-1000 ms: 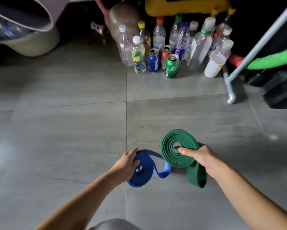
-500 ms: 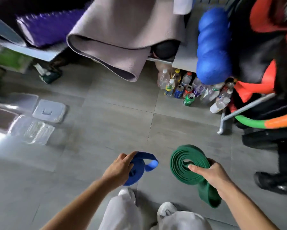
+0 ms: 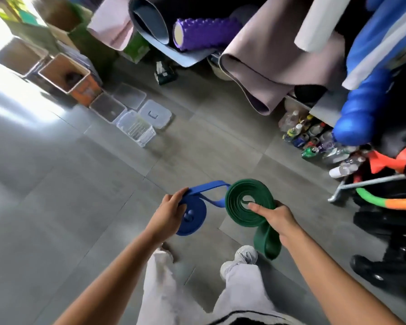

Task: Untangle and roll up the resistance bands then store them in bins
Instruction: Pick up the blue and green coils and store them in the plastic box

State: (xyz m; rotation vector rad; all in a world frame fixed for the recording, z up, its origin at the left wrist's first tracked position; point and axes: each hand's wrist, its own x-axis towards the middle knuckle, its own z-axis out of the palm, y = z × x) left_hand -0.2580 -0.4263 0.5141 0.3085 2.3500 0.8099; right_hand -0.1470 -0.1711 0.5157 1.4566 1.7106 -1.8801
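Two rolled bands sit clamped in your fingers (image 3: 177, 195), blue band (image 3: 193, 219) in your left hand (image 3: 168, 214), green band (image 3: 241, 214) in your right hand (image 3: 278, 219), clear bins (image 3: 136, 131) ahead-left on the floor (image 3: 80, 207), nearer your left.

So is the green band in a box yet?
No, the right hand holds the rolled green band away from the clear boxes.

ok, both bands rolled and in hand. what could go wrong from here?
1. The green band is loosely coiled and its tail hangs free below the right hand; it may unroll in transit.
2. The blue band in the left hand has a loop sticking out beside the green coil; the two could tangle.
3. The clear bins sit on the floor; stooping with both hands full could loosen either roll.
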